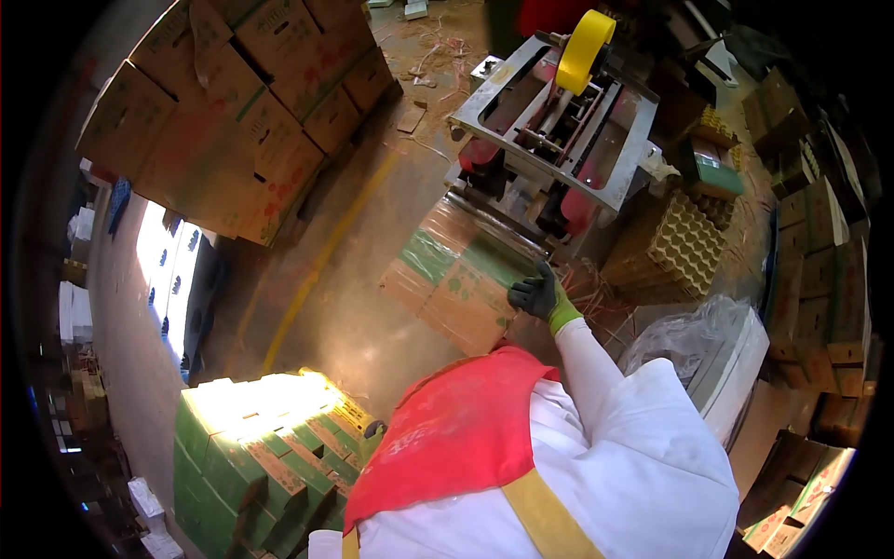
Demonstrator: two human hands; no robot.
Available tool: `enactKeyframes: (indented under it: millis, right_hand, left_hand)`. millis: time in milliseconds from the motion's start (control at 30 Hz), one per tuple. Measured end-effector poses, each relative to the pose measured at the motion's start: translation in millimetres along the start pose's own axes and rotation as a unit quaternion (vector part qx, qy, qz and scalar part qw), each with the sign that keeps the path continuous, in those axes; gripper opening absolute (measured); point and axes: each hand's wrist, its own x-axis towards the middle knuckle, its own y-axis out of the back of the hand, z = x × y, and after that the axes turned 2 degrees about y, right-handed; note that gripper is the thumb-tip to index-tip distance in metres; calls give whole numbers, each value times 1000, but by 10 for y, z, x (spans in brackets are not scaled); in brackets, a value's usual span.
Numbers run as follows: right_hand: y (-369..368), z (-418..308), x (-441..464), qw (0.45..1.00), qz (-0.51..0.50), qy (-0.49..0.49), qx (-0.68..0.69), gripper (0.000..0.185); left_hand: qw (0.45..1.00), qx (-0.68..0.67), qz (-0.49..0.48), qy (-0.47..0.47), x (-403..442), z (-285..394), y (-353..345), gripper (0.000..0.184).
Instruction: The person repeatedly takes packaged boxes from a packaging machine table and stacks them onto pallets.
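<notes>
A brown and green cardboard carton [470,303] lies at the output end of a carton-taping machine [559,130], with shiny clear tape across its top. My right hand [533,293], in a dark glove with a lime-green cuff, lies on the carton's right edge, fingers spread over it. Only a small part of my left hand [374,429] shows beside the red apron [456,419]; its fingers are mostly hidden. Close to that hand is a yellow strip with dark print [337,401], at the edge of stacked green and brown cartons [223,456]. I cannot tell whether the hand touches it.
A big yellow tape roll [585,54] sits atop the machine. Tall stacked cartons [233,112] stand at upper left. Egg trays [689,242] and crumpled clear plastic [694,335] lie to the right. A yellow line [326,256] crosses the floor; scraps lie at the back.
</notes>
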Motion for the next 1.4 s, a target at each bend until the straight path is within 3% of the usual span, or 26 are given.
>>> enactKeyframes:
  millis: [67, 133, 167, 200, 233, 267, 300, 333, 367, 433, 467, 600, 700, 733, 867, 900, 1000, 1100, 1400]
  right_hand:
    - [-18, -11, 49, 999, -27, -3, 38, 53]
    - [-278, 66, -3, 995, 19, 69, -74, 44]
    - [-275, 125, 105, 917, -38, 274, -288, 44]
    - [-281, 184, 208, 752, -1, 480, -452, 45]
    - [-460, 171, 279, 720, -1, 498, -484, 45]
    - [-766, 206, 297, 819, -74, 409, -396, 45]
    - [-1113, 257, 172, 939, -145, 231, -211, 46]
    - [-1399, 335, 26, 970, -202, 108, -82, 47]
    - [-1623, 448, -93, 965, -260, 33, -21, 48]
    - [-1879, 559, -153, 897, -440, -13, -39, 46]
    - [-2051, 609, -250, 810, -581, -77, -18, 36]
    - [-2108, 620, -903, 882, -441, 4, -168, 34]
    - [-1641, 443, -462, 868, -463, -87, -159, 39]
    - [-1430, 414, -370, 880, -423, -29, -214, 40]
    - [-709, 391, -305, 914, -386, -78, -97, 33]
    - [-705, 447, -467, 938, -330, -43, -102, 26]
    - [-705, 526, -678, 963, -202, 37, -173, 35]
    - [-604, 512, -463, 948, -272, 10, -164, 38]
    - [-634, 487, -480, 956, -221, 19, -190, 40]
  left_hand:
    - [1000, 6, -11, -15, 101, 101, -68, 19]
    - [999, 11, -20, -29, 240, 248, -139, 19]
    - [999, 17, -24, -36, 320, 346, -183, 19]
    - [998, 23, -30, -42, 412, 464, -254, 19]
    - [998, 28, -34, -46, 494, 585, -321, 19]
    - [997, 36, -39, -49, 575, 714, -410, 19]
    - [997, 41, -42, -52, 655, 846, -491, 19]
    - [996, 44, -46, -55, 723, 982, -560, 19]
    - [996, 48, -47, -55, 770, 1106, -625, 19]
    - [996, 53, -51, -58, 828, 1268, -689, 19]
    - [995, 54, -53, -59, 845, 1333, -687, 19]
    - [995, 55, -55, -65, 867, 1474, -664, 19]
    - [996, 49, -50, -58, 869, 1448, -685, 19]
    - [996, 49, -50, -57, 873, 1417, -683, 19]
    - [997, 50, -45, -50, 882, 1413, -685, 19]
    - [997, 49, -44, -47, 876, 1400, -676, 19]
    - [997, 50, -39, -45, 855, 1393, -646, 19]
    - [997, 52, -37, -45, 847, 1393, -610, 19]
    - [998, 45, -32, -36, 815, 1331, -597, 19]
